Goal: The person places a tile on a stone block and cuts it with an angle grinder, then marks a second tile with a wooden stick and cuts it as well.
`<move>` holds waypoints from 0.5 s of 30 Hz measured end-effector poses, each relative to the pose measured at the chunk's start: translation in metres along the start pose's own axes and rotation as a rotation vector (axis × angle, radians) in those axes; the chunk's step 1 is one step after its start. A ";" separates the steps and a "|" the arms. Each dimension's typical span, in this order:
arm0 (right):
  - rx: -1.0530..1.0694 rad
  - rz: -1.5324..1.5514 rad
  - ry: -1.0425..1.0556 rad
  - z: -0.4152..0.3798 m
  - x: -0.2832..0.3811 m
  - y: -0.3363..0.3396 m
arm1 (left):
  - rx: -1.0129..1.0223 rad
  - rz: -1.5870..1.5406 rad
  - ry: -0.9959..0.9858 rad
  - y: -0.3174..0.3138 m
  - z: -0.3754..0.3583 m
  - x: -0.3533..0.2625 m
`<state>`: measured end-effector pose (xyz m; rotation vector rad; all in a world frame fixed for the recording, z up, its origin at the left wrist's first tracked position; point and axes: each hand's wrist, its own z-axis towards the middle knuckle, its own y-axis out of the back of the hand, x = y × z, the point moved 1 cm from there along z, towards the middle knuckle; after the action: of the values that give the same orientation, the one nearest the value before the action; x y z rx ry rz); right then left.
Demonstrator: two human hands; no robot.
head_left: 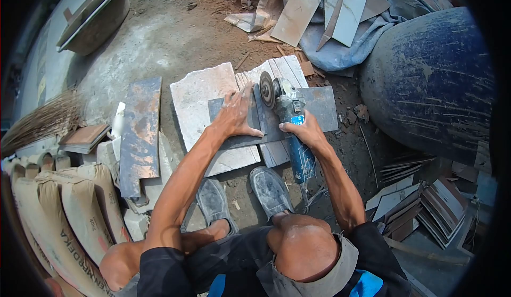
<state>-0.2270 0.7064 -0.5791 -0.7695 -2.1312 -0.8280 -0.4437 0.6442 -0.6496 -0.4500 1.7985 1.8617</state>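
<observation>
My right hand [306,128] is wrapped around the body of a blue angle grinder [301,161]. Its cutting disc [267,90] stands upright over a dark grey tile [322,105], close to the tile's surface. To the left of the disc, my left hand [237,113] lies spread on the dark tile, thumb stretched toward the grinder. Pale, rough stone slabs [197,87] lie on the ground beneath the dark tile. From the grinder's lower end a cord [304,193] runs down toward my feet.
My shoes [269,190] stand just below the slabs. A stained tile [141,132] and filled sacks [80,206] are on the left, with a basin [98,20] farther back. A big blue drum [431,84] lies right, near stacked tiles [442,212]. Tile offcuts [301,10] lie on a tarp behind.
</observation>
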 end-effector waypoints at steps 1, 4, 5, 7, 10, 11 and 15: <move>-0.002 0.000 0.005 0.000 0.002 0.000 | 0.021 -0.008 0.007 0.001 0.000 0.000; -0.042 0.005 -0.006 -0.002 0.009 0.003 | 0.004 0.007 -0.008 0.003 -0.001 -0.005; -0.051 0.047 -0.013 -0.005 0.009 0.007 | -0.022 0.025 -0.023 0.004 -0.002 -0.006; -0.065 0.088 -0.021 -0.011 0.006 0.018 | -0.041 0.004 -0.044 0.004 -0.001 -0.004; -0.137 0.184 0.005 -0.031 0.004 0.042 | -0.047 0.021 -0.052 0.014 -0.003 0.000; -0.141 0.188 0.002 -0.037 0.002 0.049 | -0.003 0.010 0.042 0.025 -0.002 0.007; -0.166 0.379 0.018 -0.059 -0.018 0.082 | 0.020 0.032 0.261 0.074 -0.014 0.055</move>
<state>-0.1341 0.7082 -0.5349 -1.2022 -1.8331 -0.8056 -0.5318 0.6376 -0.6205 -0.6886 1.9999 1.8755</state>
